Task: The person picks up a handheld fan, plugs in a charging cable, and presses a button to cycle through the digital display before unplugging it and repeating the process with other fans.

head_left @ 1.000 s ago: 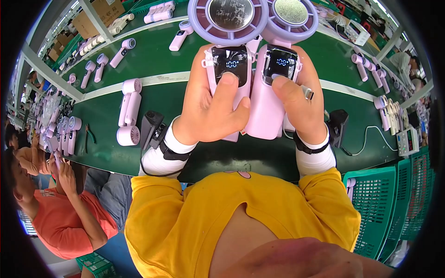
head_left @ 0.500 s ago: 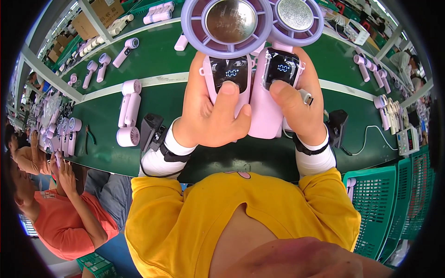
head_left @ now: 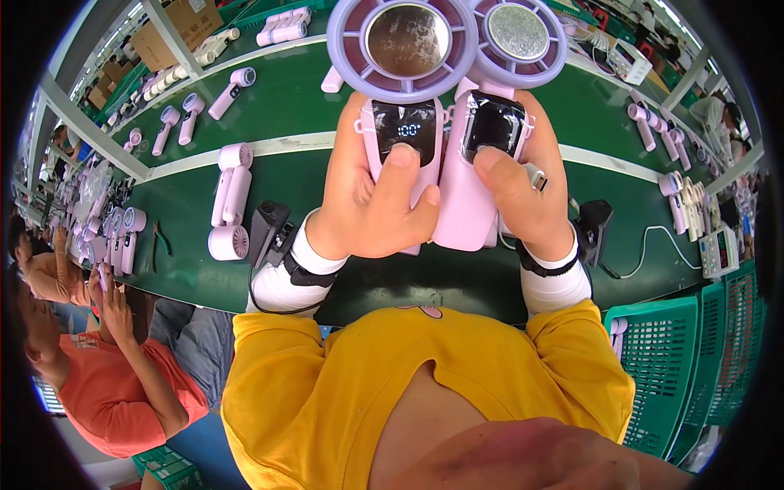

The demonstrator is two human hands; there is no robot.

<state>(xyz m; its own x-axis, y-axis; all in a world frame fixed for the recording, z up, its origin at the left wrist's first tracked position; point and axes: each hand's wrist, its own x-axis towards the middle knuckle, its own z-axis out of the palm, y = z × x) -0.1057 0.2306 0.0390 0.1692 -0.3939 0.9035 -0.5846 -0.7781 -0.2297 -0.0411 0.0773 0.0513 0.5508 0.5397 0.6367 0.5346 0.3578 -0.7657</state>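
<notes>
Two handheld fans are side by side, upright above the bench, their round purple heads at the top of the view. My left hand (head_left: 359,208) is closed round the left lilac fan (head_left: 406,41), its thumb on the button below the screen; that dark screen is lit with digits. Around the right pink fan (head_left: 469,200) my right hand (head_left: 531,192) is closed too, thumb pressed at the lower edge of a screen now dark. A white cable plug (head_left: 536,176) sticks out beside my right hand. Most of my fingers are hidden behind the fans.
Two fans (head_left: 231,200) lie on the green bench (head_left: 327,196) at left, near pliers (head_left: 161,241). More fans lie at the far side. A small meter box (head_left: 719,251) stands at right above green baskets (head_left: 657,351). A co-worker in an orange shirt (head_left: 122,392) sits at left.
The right fan's screen has gone from lit digits to dark. The left screen stays lit. Both hands keep their hold with only a slight shift.
</notes>
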